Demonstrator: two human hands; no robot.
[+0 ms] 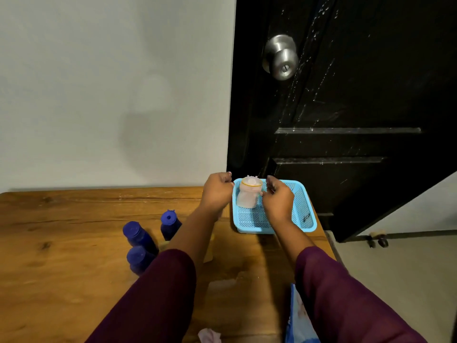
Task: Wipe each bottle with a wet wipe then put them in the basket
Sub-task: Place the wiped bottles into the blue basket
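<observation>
A pale translucent plastic bottle (248,195) stands in the light-blue mesh basket (302,211), left hand (217,191) and right hand (277,201) curled just beside it.

Both arms reached forward side by side, the maroon sleeves (153,298) ending partway up the bare forearms. The left hand (217,191) was held knuckles up, its fingers curled under and turned towards the right. The right hand (278,201) sat near it, a small gap between them, fingers curled likewise and turned leftward. Whether either hand gripped anything, I couldn't tell.

Loose dark maroon long sleeves (158,288)
</observation>
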